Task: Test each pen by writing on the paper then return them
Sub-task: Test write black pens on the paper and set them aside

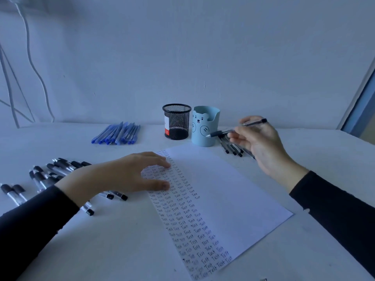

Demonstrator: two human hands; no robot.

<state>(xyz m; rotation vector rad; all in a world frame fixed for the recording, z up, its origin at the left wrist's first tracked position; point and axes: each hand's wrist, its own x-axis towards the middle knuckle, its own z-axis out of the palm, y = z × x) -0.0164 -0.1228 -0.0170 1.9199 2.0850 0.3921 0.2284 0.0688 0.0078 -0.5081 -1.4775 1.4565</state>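
Pen (237, 128) sits pinched in the right hand's (261, 145) fingers above the table (132, 240) while the left hand (125, 175) presses flat, fingers straight, on the paper (233, 189).

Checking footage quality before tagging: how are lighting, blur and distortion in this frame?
Head view: dim, bluish light, soft shadows; the right hand and its pen slightly blurred; wide-angle lens curves the far edge of the table; writing on the paper is legible.
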